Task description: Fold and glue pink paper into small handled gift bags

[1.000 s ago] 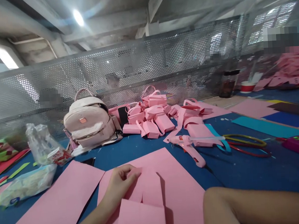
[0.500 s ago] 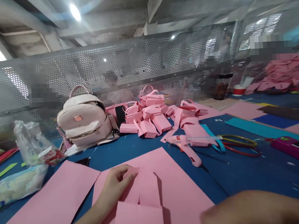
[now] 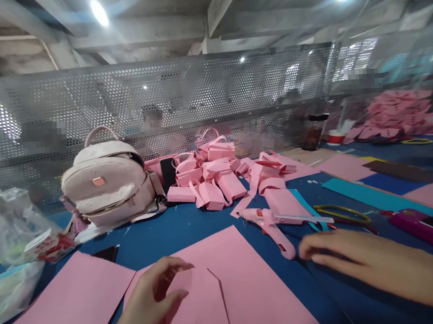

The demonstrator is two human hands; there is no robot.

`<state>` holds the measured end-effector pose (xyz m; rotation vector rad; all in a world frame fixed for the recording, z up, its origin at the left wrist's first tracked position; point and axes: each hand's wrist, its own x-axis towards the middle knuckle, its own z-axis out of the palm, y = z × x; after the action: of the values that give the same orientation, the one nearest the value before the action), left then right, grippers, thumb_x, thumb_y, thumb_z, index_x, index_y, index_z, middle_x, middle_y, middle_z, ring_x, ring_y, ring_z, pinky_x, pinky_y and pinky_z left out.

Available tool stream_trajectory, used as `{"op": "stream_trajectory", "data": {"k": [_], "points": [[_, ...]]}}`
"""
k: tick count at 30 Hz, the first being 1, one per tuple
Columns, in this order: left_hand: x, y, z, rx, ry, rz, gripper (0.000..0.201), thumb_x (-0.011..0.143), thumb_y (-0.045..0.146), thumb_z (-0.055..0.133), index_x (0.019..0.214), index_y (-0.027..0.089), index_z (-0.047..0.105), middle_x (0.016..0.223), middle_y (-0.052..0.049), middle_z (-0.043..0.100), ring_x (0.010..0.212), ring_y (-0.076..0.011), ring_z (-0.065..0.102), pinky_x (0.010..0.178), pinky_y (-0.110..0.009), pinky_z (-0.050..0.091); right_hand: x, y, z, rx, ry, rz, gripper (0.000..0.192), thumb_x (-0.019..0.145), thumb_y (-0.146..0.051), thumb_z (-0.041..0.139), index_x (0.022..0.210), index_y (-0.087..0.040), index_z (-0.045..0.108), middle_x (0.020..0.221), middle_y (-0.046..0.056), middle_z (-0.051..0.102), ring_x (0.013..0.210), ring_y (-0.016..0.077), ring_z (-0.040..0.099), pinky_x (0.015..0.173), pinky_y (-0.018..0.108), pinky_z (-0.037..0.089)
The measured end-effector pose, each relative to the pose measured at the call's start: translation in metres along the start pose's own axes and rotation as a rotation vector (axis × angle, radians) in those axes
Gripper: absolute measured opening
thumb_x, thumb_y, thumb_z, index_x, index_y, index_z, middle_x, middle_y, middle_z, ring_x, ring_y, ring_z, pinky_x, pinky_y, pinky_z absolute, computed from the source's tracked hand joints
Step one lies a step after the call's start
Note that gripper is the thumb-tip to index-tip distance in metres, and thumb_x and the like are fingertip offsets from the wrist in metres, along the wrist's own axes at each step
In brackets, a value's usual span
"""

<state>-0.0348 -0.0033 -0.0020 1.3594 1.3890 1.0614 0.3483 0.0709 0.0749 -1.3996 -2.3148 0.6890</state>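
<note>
My left hand (image 3: 151, 301) pinches the top corner of a folded pink paper piece (image 3: 200, 298) that lies on a large pink sheet (image 3: 244, 271) on the blue table. My right hand (image 3: 347, 256) stretches out flat over the table, fingers apart and holding nothing, its fingertips just right of a pink glue gun (image 3: 272, 224). Behind the glue gun lie a pink paper box (image 3: 286, 202) and yellow and red rings (image 3: 346, 213).
A pale pink backpack (image 3: 106, 182) stands at back left beside a pile of folded pink paper bags (image 3: 212, 174). Plastic bags (image 3: 13, 230) lie at far left, another pink sheet (image 3: 67, 305) at bottom left. Coloured sheets (image 3: 384, 180) lie at right; a perforated metal screen (image 3: 198, 100) closes the back.
My right hand has come forward from the lower right to beside the glue gun. The view has shifted right and down a little. My left hand stays on the folded paper.
</note>
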Motion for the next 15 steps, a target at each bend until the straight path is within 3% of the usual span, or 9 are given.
{"op": "stream_trajectory", "data": {"k": [1,3,7,11,15], "points": [[0.001,-0.001,-0.001,0.030,0.019,0.020,0.019,0.079,0.024,0.075,0.098,0.024,0.075,0.106,-0.007,0.075,0.103,-0.0238,0.068,0.095,-0.031,0.051,0.008,0.003,-0.003,0.005,-0.059,0.004,0.025,0.094,-0.040,0.057,0.092,-0.031,0.080,0.103,0.006,0.077,0.099,0.0275,0.072,0.088,0.035,0.053],[0.003,-0.003,-0.005,0.079,0.025,0.069,0.012,0.080,0.029,0.074,0.090,0.023,0.078,0.098,-0.007,0.075,0.094,-0.0234,0.069,0.087,-0.030,0.054,0.021,0.014,-0.001,0.025,-0.054,-0.012,0.025,0.092,-0.043,0.060,0.104,-0.030,0.078,0.115,0.007,0.075,0.105,0.0315,0.070,0.091,0.037,0.053],[0.007,-0.002,-0.012,0.185,-0.022,0.115,0.016,0.088,0.034,0.067,0.087,0.026,0.081,0.099,-0.008,0.077,0.100,-0.0237,0.070,0.087,-0.026,0.053,0.034,0.034,0.020,0.029,0.002,0.057,0.046,0.088,-0.049,0.066,0.129,-0.027,0.067,0.103,0.006,0.078,0.085,0.0276,0.072,0.078,0.033,0.055],[0.008,-0.005,-0.017,0.249,-0.118,0.105,0.022,0.090,0.028,0.062,0.105,0.029,0.079,0.110,-0.006,0.076,0.105,-0.0221,0.069,0.092,-0.026,0.053,0.043,0.038,0.036,-0.026,0.004,0.104,0.050,0.085,-0.052,0.063,0.129,-0.028,0.067,0.087,0.002,0.077,0.079,0.0271,0.071,0.075,0.034,0.055],[0.005,-0.014,-0.017,0.150,-0.072,0.051,0.036,0.081,0.018,0.066,0.114,0.029,0.073,0.122,-0.005,0.072,0.114,-0.0218,0.067,0.098,-0.026,0.051,0.049,0.035,0.040,-0.071,-0.021,0.139,0.049,0.086,-0.057,0.057,0.122,-0.026,0.071,0.079,0.003,0.075,0.077,0.0282,0.070,0.073,0.035,0.053]]}}
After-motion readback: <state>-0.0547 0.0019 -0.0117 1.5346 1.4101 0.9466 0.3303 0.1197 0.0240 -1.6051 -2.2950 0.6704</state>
